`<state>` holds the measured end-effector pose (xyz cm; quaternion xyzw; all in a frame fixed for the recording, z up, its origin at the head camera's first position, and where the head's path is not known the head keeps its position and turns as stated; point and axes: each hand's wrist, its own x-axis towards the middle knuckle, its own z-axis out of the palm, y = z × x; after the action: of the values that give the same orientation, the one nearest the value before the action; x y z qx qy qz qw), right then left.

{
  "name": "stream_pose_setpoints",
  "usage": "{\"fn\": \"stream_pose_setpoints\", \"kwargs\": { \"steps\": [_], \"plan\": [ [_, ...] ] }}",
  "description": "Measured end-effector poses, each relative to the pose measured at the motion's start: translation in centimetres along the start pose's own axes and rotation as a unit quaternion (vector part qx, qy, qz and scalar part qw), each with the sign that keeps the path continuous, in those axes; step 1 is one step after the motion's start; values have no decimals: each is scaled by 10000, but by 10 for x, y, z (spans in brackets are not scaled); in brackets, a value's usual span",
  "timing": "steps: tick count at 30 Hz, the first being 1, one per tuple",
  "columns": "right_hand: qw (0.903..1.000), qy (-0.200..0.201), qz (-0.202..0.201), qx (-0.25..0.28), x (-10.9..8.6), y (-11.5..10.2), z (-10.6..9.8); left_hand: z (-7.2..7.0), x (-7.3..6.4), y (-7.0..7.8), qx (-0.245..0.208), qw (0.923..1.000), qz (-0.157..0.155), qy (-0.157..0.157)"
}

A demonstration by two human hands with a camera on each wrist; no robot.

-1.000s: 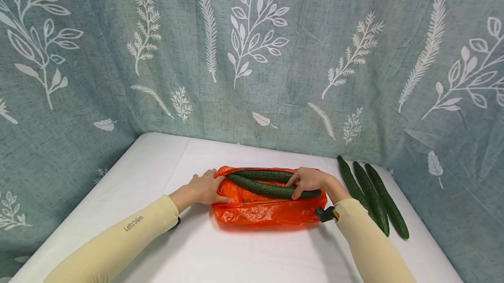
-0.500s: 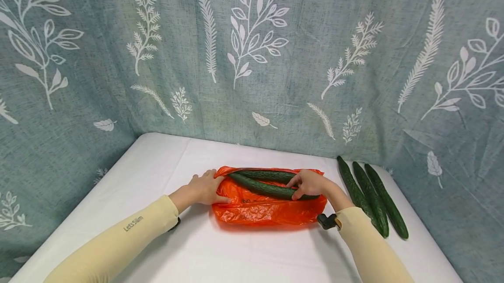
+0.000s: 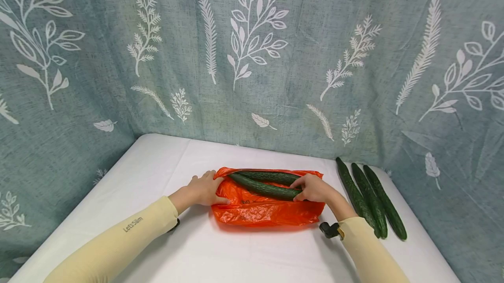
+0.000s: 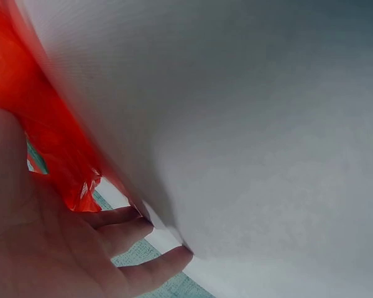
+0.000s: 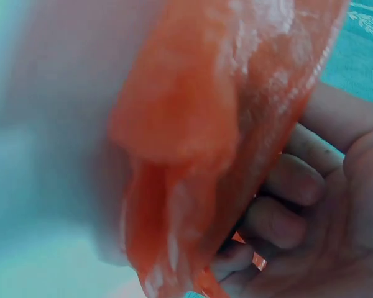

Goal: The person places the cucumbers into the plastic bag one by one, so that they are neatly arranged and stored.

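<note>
An orange-red plastic bag (image 3: 264,214) lies across the middle of the table with its mouth spread upward. Two long dark green cucumbers lie inside: a front cucumber (image 3: 261,187) and a rear cucumber (image 3: 269,176). At the bag's left end, my left hand (image 3: 202,189) rests with fingers spread, thumb over the near edge; in the left wrist view its fingertips touch the white surface beside the bag. My right hand (image 3: 313,187) is over the right end, thumb and curled fingers on either side of the front cucumber's end. Its curled fingers (image 5: 280,220) show behind the plastic.
Three more cucumbers lie side by side on the right of the white table (image 3: 244,256), among them a middle cucumber (image 3: 370,200), just beyond my right forearm. A grey-green leaf-patterned curtain (image 3: 252,55) stands behind and on both sides.
My right hand has slid slightly right and toward me along the front cucumber to its right end. My left hand, the bag and the cucumbers stay nearly where they were.
</note>
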<state>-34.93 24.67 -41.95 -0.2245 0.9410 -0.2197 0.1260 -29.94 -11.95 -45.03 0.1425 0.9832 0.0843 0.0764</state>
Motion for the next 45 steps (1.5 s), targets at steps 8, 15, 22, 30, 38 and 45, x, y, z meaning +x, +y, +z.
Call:
{"fn": "stream_pose_setpoints", "kwargs": {
  "steps": [8,15,22,30,38,45],
  "plan": [
    [9994,229,170,-172,3,-1,6,1,1,-1,-3,10000,3,-4],
    [9998,42,179,-68,7,-4,-3,0,1,-1,-90,9999,-15,-92],
    [9987,-31,178,-467,16,-14,-11,2,2,-3,-42,10000,-2,-81],
    [9991,-33,337,-248,17,-9,-3,3,2,-4,-89,9999,29,-132],
    [9994,46,276,196,16,1,0,5,2,-3,-67,9999,22,-104],
    [9971,349,527,426,11,9,-3,4,1,-3,-69,9999,34,-97]
  ]
}}
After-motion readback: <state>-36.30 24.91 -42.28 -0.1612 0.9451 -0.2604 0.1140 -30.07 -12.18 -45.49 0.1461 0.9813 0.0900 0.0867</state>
